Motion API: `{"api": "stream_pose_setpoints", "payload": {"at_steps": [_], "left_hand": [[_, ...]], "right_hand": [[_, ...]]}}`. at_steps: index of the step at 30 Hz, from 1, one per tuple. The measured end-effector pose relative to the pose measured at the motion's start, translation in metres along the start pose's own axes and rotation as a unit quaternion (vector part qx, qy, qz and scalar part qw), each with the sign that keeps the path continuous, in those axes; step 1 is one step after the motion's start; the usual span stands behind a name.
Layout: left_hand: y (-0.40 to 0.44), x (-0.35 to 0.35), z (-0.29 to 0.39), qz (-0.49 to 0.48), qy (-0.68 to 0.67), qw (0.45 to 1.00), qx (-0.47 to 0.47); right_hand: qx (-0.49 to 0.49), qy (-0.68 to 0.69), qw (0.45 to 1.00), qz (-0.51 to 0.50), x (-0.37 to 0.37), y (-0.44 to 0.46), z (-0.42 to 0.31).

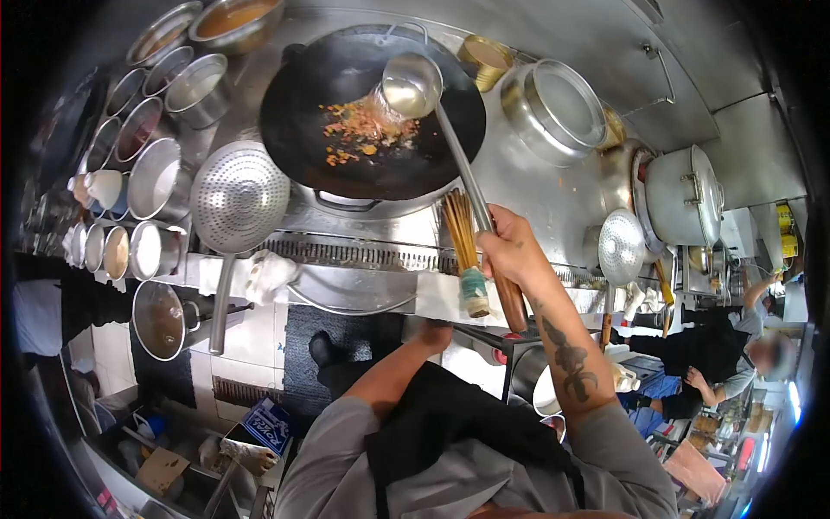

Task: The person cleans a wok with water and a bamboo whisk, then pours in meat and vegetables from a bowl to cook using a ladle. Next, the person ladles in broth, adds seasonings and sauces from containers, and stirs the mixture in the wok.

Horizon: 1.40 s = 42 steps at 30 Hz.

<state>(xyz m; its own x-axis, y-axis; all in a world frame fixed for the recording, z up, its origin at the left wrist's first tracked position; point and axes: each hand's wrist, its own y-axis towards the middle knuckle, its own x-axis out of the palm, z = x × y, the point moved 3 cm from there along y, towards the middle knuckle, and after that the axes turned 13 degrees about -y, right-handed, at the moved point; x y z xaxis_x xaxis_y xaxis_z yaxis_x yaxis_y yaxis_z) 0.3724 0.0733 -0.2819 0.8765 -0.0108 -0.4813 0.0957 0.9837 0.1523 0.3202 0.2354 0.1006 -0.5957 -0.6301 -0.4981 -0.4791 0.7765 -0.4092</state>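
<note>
Right hand point(506, 246): closed firmly around the handle of the ladle point(461, 162).
Ladle bowl point(413, 85): over the wok point(294, 112) — pale liquid at its lip, above chopped food point(350, 117).
Left hand point(434, 336): by the counter's near edge — grip cannot be told.
Bamboo brush point(467, 259): just left of the right hand.
Skimmer point(240, 197): left of the wok.

The left hand point(437, 336) shows only in part by the counter point(354, 284), its fingers too unclear to tell what they touch; the right hand point(506, 245) covers part of the ladle point(411, 85), which hides some of the food point(367, 130), its pieces too small to name; a co-worker's point(700, 359) face is blurred; the dark border cuts off another person point(95, 307).
</note>
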Motion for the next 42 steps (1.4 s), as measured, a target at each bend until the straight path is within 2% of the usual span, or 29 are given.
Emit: {"api": "stream_pose_setpoints", "payload": {"at_steps": [2,6,7,9,10,13,14,16,17,18,19,20,22,23,24,25,26,28,29,30,31,33,34,38,39,42], "left_hand": [[0.009,0.022,-0.017,-0.011,-0.017,0.999,-0.03],[0.028,0.025,-0.03,-0.041,-0.021,0.997,-0.055],[0.031,0.023,-0.031,-0.048,-0.021,0.997,-0.057],[0.031,0.02,-0.029,-0.059,-0.022,0.996,-0.06],[0.032,0.018,-0.028,-0.062,-0.021,0.996,-0.058],[0.024,0.016,-0.016,-0.067,-0.024,0.996,-0.046],[0.021,0.014,-0.011,-0.065,-0.025,0.997,-0.038],[0.012,0.003,0.009,-0.113,-0.023,0.991,-0.061],[0.016,-0.026,0.041,-0.22,-0.012,0.967,-0.13],[0.02,-0.061,0.076,-0.328,0.01,0.925,-0.19],[0.008,-0.055,0.065,-0.33,-0.076,0.92,-0.197],[0.017,-0.107,0.104,-0.334,-0.099,0.917,-0.196],[0.041,-0.222,0.192,-0.342,-0.146,0.908,-0.195],[0.043,-0.261,0.2,-0.201,-0.128,0.962,-0.134],[0.041,-0.3,0.209,-0.054,-0.091,0.992,-0.074],[0.051,-0.339,0.224,0.072,0.038,0.997,0.018],[0.065,-0.373,0.234,0.196,0.164,0.961,0.109],[0.088,-0.409,0.212,0.249,0.227,0.932,0.134],[0.094,-0.412,0.191,0.197,0.237,0.945,0.107],[0.1,-0.41,0.166,0.146,0.245,0.955,0.079],[0.105,-0.41,0.148,0.095,0.252,0.962,0.05],[0.11,-0.41,0.144,0.117,0.23,0.963,0.071],[0.107,-0.405,0.14,0.124,0.217,0.965,0.077],[0.116,-0.388,0.12,0.107,0.219,0.968,0.051],[0.113,-0.39,0.138,0.128,0.206,0.966,0.093],[0.117,-0.389,0.132,0.114,0.191,0.973,0.064]], "right_hand": [[-0.007,-0.042,0.998,0.04,-0.007,-0.005,-0.001],[0.0,-0.059,0.998,0.034,-0.018,-0.003,0.011],[-0.027,-0.11,0.992,0.05,-0.016,0.0,0.021],[-0.046,-0.116,0.992,0.029,-0.005,-0.006,0.023],[-0.012,-0.071,0.997,-0.02,-0.002,-0.011,0.016],[0.007,-0.094,0.992,-0.078,-0.016,-0.005,0.016],[-0.078,-0.144,0.986,-0.024,-0.016,0.002,0.014],[-0.247,-0.233,0.936,0.093,-0.005,0.023,0.032],[-0.228,-0.264,0.924,0.156,0.012,0.041,0.055],[-0.172,-0.198,0.961,0.086,0.02,0.042,0.043],[-0.114,-0.131,0.985,0.011,0.027,0.039,0.028],[-0.057,-0.061,0.995,-0.063,0.03,0.035,0.014],[-0.054,0.025,0.992,-0.115,0.024,0.025,0.005],[-0.048,0.045,0.989,-0.13,0.016,0.027,0.017],[-0.041,0.063,0.986,-0.147,0.008,0.026,0.023],[-0.03,0.043,0.989,-0.136,-0.004,0.022,0.016],[-0.043,-0.002,0.994,-0.096,-0.013,0.022,0.009],[-0.065,-0.092,0.993,-0.016,-0.02,0.019,-0.004],[-0.126,-0.195,0.968,0.094,-0.011,0.032,0.003],[-0.184,-0.294,0.916,0.202,0.006,0.059,0.023],[-0.235,-0.385,0.838,0.306,0.015,0.071,0.027],[-0.092,-0.226,0.961,0.133,0.026,0.062,-0.008],[-0.012,-0.136,0.99,0.036,0.038,0.054,-0.017],[-0.025,-0.04,0.998,-0.036,0.031,0.055,-0.002],[-0.021,-0.055,0.998,-0.025,0.022,0.045,-0.01],[-0.083,-0.217,0.963,0.139,0.021,0.046,-0.002]]}}
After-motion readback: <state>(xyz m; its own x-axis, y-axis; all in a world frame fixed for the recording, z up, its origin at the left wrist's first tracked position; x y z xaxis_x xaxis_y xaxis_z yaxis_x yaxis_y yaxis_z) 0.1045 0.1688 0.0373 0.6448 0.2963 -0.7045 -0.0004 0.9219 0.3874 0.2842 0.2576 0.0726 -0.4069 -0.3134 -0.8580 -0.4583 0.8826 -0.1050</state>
